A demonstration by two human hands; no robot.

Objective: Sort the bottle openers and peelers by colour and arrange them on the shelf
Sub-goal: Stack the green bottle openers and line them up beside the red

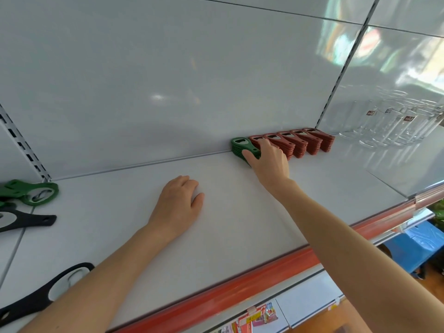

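Five stacks of red plastic bottle openers [300, 143] are lined along the back of the white shelf [240, 224]. A stack of green plastic bottle openers [240, 145], just left of them, is gripped between thumb and curled fingers of the right hand [269, 162]. The left hand [179, 207] is laid palm-down on the shelf, relaxed, holding nothing.

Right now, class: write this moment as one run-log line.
right hand: grips green plastic bottle-opener stack | left hand: rests on white shelf | red plastic opener stacks: row right of green stack
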